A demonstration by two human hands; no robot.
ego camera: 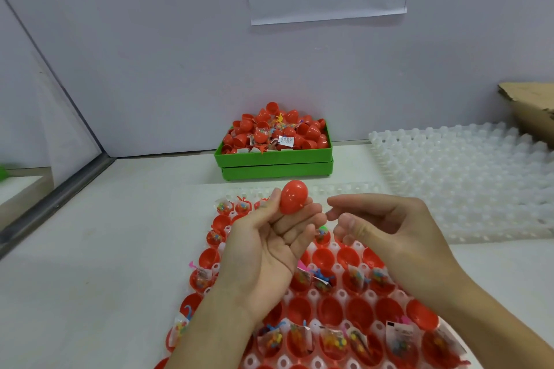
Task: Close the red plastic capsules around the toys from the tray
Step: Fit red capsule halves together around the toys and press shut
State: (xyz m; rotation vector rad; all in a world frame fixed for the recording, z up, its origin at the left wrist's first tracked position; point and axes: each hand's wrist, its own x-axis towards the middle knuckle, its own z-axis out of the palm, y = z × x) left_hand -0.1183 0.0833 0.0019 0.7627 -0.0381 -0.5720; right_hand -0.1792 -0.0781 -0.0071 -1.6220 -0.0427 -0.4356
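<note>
A closed red capsule [293,196] sits at the fingertips of my left hand [269,246], held palm-up between thumb and fingers above the tray. My right hand [389,228] hovers just to its right with loosely curled fingers and holds nothing. Under both hands lies the white tray [338,293], its rows filled with open red capsule halves [358,311]. Many of these halves hold small bagged toys [334,340].
A green bin [274,160] heaped with red capsules and bagged toys stands against the back wall. Empty white trays [467,177] lie at the right, with a cardboard box [530,108] behind them. A paper sign hangs on the wall.
</note>
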